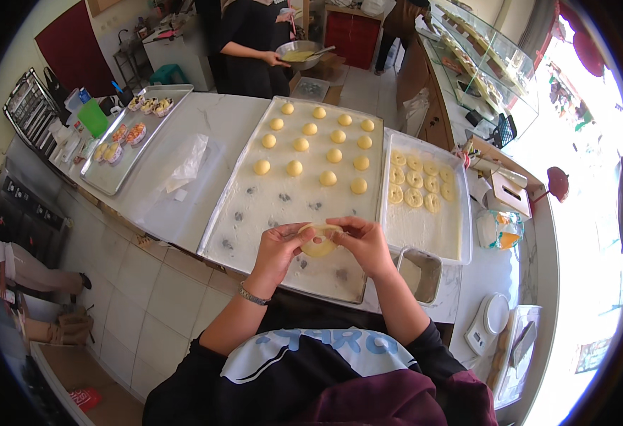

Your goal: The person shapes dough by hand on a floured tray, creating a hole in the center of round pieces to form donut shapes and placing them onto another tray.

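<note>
My left hand (283, 248) and my right hand (359, 243) pinch a pale dough ring (318, 248) between them, a hole at its middle. They are over the lower part of a large floured tray (238, 227), whose upper part carries several round dough balls (294, 167); bare dark patches show lower down. To the right, a white plastic container (423, 227) holds several shaped dough rings (414, 197). A small metal pan (429, 280) sits beside my right forearm.
A tray of pastries (109, 177) and a plastic sheet (187, 163) lie left. A co-worker (244, 35) holds a bowl (311, 62) across the counter; other people stand at lower left (24, 264) and back (400, 28). A scale (482, 337) and glass display (503, 67) are right.
</note>
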Motion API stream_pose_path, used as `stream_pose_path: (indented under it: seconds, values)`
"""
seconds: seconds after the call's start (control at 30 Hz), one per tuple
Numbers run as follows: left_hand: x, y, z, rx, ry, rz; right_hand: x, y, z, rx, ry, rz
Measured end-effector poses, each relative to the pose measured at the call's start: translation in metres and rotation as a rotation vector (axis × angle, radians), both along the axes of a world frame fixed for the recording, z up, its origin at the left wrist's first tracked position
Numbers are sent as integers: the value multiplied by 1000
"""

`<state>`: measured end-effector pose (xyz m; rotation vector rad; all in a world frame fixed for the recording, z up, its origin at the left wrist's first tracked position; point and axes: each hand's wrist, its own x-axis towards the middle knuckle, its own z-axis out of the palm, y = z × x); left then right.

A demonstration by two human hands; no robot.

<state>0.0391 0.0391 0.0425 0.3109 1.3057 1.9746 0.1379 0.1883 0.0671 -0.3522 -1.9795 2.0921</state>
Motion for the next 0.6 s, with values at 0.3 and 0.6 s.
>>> stream_pose_path:
  seconds: [0.3, 0.6]
  values:
    - [4, 3, -1, 24, -52, -41, 3, 4, -4, -60, -14, -25]
    - [4, 9, 2, -25, -98, -117, 8, 7, -5, -10, -27, -17]
